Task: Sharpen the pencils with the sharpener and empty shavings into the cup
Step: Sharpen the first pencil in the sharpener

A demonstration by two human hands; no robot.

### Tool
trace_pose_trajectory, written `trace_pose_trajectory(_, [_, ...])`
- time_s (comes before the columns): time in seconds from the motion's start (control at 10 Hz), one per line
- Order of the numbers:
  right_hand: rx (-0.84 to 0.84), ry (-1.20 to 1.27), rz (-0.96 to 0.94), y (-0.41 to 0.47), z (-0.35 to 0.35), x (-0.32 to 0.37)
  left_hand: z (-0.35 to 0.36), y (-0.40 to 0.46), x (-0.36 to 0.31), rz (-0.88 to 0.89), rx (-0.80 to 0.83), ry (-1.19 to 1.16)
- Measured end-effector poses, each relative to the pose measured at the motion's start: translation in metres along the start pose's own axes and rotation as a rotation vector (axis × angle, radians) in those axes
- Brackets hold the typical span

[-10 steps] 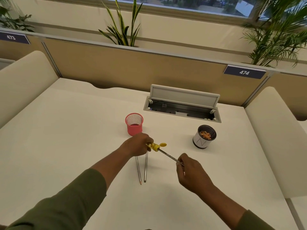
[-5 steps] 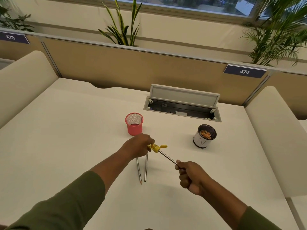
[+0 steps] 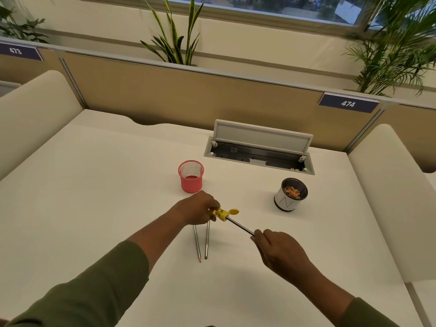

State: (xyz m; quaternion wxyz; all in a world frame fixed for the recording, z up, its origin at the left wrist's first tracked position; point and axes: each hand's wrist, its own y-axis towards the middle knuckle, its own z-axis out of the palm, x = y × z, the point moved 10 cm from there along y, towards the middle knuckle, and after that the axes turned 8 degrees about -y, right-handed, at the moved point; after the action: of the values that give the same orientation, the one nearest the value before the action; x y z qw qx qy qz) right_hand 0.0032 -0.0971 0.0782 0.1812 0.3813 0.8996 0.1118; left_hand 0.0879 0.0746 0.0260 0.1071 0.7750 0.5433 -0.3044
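My left hand (image 3: 197,210) grips a small yellow sharpener (image 3: 223,213) above the white desk, its lid flipped out to the right. A dark pencil (image 3: 239,225) is stuck into the sharpener, and my right hand (image 3: 282,252) pinches its rear end. Two more pencils (image 3: 202,241) lie side by side on the desk, partly under my left hand. The white cup marked N (image 3: 289,195) stands to the right and holds orange shavings.
A pink mesh pencil holder (image 3: 190,177) stands just beyond my left hand. An open cable box (image 3: 259,152) with a raised lid is set into the desk further back. Padded dividers flank the desk (image 3: 94,185) on both sides.
My right hand has rotated on the pencil, going from a curled fist half a second ago to a flatter grip. The left hand and the sharpener have stayed in place.
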Motion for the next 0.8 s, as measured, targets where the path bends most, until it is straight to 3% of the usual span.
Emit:
trace_pose_trajectory(0.1, [0.091, 0.301, 0.197, -0.001, 0.01, -0.004, 0.0, 0.0, -0.003, 0.007, -0.033, 0.0])
trace_pose_trajectory(0.2, [0.307, 1.026, 0.937, -0.023, 0.048, -0.027, -0.002, -0.002, -0.005, 0.02, -0.083, 0.019])
trace_pose_trajectory(0.3, [0.578, 1.738, 1.497, -0.054, 0.076, 0.016, -0.001, -0.003, -0.003, 0.025, -0.096, 0.02])
trace_pose_trajectory(0.4, [0.584, 1.62, 1.359, -0.041, 0.071, 0.014, -0.003, -0.003, 0.002, -0.001, -0.098, 0.001])
trace_pose_trajectory(0.6, [0.221, 0.484, 0.39, 0.01, 0.02, -0.006, -0.007, 0.0, 0.012, -0.046, -0.087, -0.047])
trace_pose_trajectory(0.7, [0.13, 0.194, 0.15, 0.009, 0.017, -0.002, -0.005, -0.001, 0.013, -0.048, -0.068, -0.057])
trace_pose_trajectory(0.8, [0.046, 0.089, 0.089, 0.011, 0.011, -0.005, -0.003, -0.002, 0.01, -0.032, -0.093, -0.092])
